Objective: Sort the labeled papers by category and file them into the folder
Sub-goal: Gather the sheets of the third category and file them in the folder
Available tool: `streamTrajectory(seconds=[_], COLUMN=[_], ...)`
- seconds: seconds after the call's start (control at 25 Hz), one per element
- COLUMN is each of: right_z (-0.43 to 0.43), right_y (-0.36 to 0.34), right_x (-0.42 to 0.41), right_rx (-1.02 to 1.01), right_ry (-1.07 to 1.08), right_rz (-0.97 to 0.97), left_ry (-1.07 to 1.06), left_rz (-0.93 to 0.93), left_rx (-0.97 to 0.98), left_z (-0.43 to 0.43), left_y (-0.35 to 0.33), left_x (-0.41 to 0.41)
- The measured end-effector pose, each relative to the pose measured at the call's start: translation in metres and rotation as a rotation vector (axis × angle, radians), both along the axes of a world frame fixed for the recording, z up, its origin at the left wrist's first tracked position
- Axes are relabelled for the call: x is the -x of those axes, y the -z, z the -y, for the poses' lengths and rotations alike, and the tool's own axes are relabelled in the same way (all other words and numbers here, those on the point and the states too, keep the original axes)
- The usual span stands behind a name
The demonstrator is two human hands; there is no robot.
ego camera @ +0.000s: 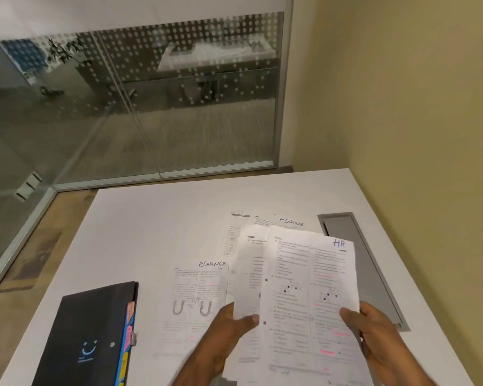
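Up close, both hands hold papers above the white table (151, 218). The right hand (379, 338) grips the lower right edge of the HR sheet (304, 274), its thumb pressed on the printed face and its fingers curled behind. That sheet has "HR" written in blue ink at its top right corner and pink highlighter marks across its 2 columns of text. The left hand (229, 327) pinches a second printed sheet (248, 263) near its bottom edge, thumb on top; this sheet sits partly behind the HR sheet, and no label on it can be seen.

Beneath them, 3 more papers lie flat on the table. The near FINANCE sheet (195, 296) lies left of the held papers, showing 2 horseshoe drawings. The far FINANCE sheet (287, 222) lies beyond the held ones, and beside it on the left is a further printed sheet (233, 232) whose handwritten label is too faint to read.

The black folder (89, 324) lies closed at the table's near left, well apart from the hands, with coloured tabs (127, 330) sticking out along its right edge.

A grey cable hatch (357, 246) is set into the table on the right. A glass partition (123, 107) with a dotted band stands beyond, next to a yellowish wall (402, 93).
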State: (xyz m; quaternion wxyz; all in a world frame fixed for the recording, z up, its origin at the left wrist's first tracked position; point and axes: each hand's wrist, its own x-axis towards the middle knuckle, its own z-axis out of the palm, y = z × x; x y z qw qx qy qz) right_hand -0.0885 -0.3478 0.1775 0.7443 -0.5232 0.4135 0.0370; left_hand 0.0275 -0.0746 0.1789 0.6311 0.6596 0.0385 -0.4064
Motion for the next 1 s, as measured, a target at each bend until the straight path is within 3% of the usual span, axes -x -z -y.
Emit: streamTrajectory(seconds=[0.2,0.36,0.56,0.68,1.0], right_z=[0.009,0.009,-0.020,-0.035,-0.044], right_y=[0.000,0.007,-0.018,-0.022,0.003], right_x=[-0.012,-0.023,-0.033,-0.033,-0.020], right_rx=[-0.238,0.032,0.326,0.410,0.434], right_ry=[-0.181,-0.320,-0.236,-0.097,-0.087], right_rz=[-0.023,0.000,0.081,0.103,0.050], left_ry=[0.028,-0.153,-0.078,-0.099,-0.069], left_rz=[0.008,-0.045,0.205,0.341,0.440], left_rx=[-0.015,0.060,-0.021,-0.086,-0.149], left_z=[0.013,0.004,0.007,0.008,0.010], left_y=[-0.021,-0.025,-0.023,-0.013,0.012], left_x=[0.003,-0.002,0.001,0.004,0.020])
